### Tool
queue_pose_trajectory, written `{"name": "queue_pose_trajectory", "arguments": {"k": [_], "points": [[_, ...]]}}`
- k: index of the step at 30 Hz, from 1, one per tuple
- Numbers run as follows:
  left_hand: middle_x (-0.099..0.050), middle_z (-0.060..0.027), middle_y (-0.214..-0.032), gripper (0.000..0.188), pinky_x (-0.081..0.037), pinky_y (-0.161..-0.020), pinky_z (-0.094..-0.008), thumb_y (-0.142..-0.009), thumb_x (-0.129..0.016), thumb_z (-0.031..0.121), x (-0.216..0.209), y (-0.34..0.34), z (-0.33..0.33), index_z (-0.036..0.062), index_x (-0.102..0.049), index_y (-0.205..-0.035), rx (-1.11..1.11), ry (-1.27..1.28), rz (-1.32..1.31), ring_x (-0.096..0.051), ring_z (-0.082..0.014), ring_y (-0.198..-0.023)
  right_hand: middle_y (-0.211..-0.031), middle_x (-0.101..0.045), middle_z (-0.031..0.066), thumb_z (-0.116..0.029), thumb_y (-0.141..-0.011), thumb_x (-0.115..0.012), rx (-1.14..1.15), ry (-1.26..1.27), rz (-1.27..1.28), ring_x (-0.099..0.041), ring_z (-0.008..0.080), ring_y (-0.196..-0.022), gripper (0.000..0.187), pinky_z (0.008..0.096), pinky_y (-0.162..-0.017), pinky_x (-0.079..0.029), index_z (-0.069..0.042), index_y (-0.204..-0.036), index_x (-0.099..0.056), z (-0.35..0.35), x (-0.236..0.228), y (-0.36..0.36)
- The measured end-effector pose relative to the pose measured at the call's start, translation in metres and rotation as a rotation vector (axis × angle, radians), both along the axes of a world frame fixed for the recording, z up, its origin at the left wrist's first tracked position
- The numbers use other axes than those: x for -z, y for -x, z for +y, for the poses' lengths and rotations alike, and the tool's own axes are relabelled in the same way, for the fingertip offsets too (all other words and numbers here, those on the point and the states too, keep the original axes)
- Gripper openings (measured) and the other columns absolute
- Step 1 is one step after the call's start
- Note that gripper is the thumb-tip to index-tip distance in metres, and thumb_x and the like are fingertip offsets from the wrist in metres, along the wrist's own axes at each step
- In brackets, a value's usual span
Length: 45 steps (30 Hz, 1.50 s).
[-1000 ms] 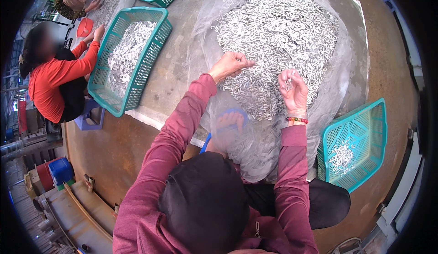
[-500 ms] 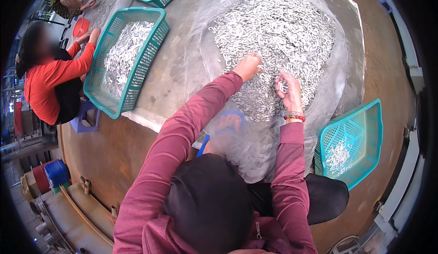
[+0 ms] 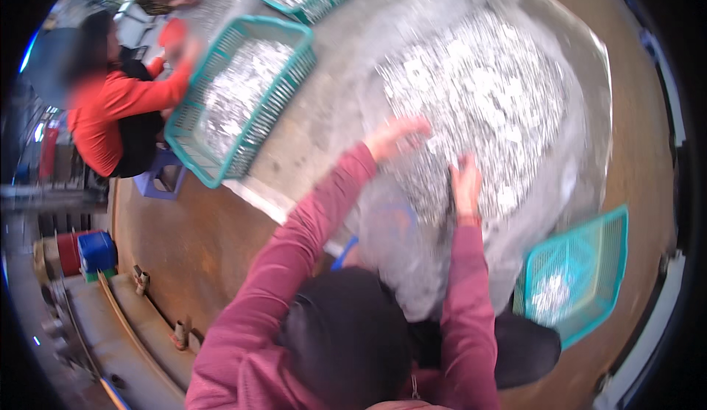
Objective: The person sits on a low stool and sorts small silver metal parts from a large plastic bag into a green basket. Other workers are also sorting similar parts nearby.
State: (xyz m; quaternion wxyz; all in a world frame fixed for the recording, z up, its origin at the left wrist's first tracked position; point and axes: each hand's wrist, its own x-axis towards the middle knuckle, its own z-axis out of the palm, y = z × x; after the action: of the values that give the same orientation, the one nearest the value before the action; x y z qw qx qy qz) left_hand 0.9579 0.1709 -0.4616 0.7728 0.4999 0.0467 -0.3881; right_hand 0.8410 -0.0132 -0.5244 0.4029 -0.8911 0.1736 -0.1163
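A broad pile of small, silvery-white curled pieces (image 3: 501, 93), which look like little fish, lies on a sheet of pale mesh netting (image 3: 416, 263). Over the pile's near left edge my left hand (image 3: 399, 137) reaches with its fingers stretched out and blurred. I see nothing held in it. My right hand (image 3: 466, 189) is at the pile's near side, fingers pointing away from me and thumb apart, also with nothing visible in it. Motion blur hides whether either hand touches the pieces.
At right stands a teal basket (image 3: 615, 263) holding a few pieces. Another teal basket (image 3: 213, 174), well filled, is at left, with a third (image 3: 313, 12) beyond. A person in a red top (image 3: 110, 126) sits by a purple stool (image 3: 163, 178). Blue container (image 3: 96, 251) at lower left.
The view has shifted, so the scene sits lower and further right. The white pieces seen in my right hand no longer show there. My left hand's bent fingers have straightened.
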Motion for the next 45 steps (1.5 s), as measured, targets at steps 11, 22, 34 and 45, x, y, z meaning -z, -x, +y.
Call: {"name": "queue_pose_trajectory", "arguments": {"k": [11, 22, 34, 45], "points": [[-0.062, -0.0205, -0.071, 0.019, -0.051, -0.062, -0.0389, -0.068, -0.071, 0.014, 0.064, 0.003, -0.047, -0.0021, -0.063, -0.073, 0.182, -1.020, -1.389, -0.063, -0.0333, -0.068, -0.056, -0.047, -0.0024, -0.024, -0.087, -0.062, 0.092, -1.273, 0.137, -0.041, 0.0054, -0.040, 0.021, 0.0169, -0.030, -0.021, -0.011, -0.076, -0.049, -0.018, -0.029, -0.001], [-0.060, 0.0009, -0.074, 0.027, -0.045, -0.049, -0.0247, -0.088, -0.059, 0.032, -0.043, -0.018, -0.009, 0.0073, -0.066, -0.095, 0.334, -0.347, -0.433, -0.054, -0.0078, -0.058, -0.107, -0.058, 0.0085, -0.005, -0.086, -0.054, -0.121, -1.530, 0.051, -0.058, 0.0208, -0.095, 0.024, 0.0289, -0.082, -0.049, -0.004, -0.109, -0.051, -0.015, -0.057, 0.020], [-0.061, -0.0072, -0.091, 0.013, -0.045, -0.082, -0.0385, -0.080, -0.059, 0.019, -0.086, 0.094, -0.083, 0.0112, -0.064, -0.090, 0.111, -0.504, -1.818, -0.062, -0.0221, -0.085, -0.124, -0.051, 0.0170, -0.022, -0.093, -0.042, -0.017, -2.173, -0.573, -0.049, 0.0302, -0.114, 0.034, 0.0460, -0.096, -0.042, -0.001, -0.120, -0.050, -0.013, -0.043, 0.046], [-0.022, -0.0289, -0.143, 0.076, -0.011, -0.110, -0.0503, -0.090, -0.040, 0.051, 0.072, -0.059, -0.003, -0.0066, -0.024, -0.138, -0.088, -1.163, -0.837, -0.012, -0.0472, -0.134, -0.133, -0.042, 0.0222, -0.033, -0.090, -0.047, 0.842, -0.838, -0.713, -0.036, 0.0385, -0.125, 0.047, 0.0546, -0.105, -0.025, -0.005, -0.128, -0.047, -0.197, -0.196, 0.218]]}}
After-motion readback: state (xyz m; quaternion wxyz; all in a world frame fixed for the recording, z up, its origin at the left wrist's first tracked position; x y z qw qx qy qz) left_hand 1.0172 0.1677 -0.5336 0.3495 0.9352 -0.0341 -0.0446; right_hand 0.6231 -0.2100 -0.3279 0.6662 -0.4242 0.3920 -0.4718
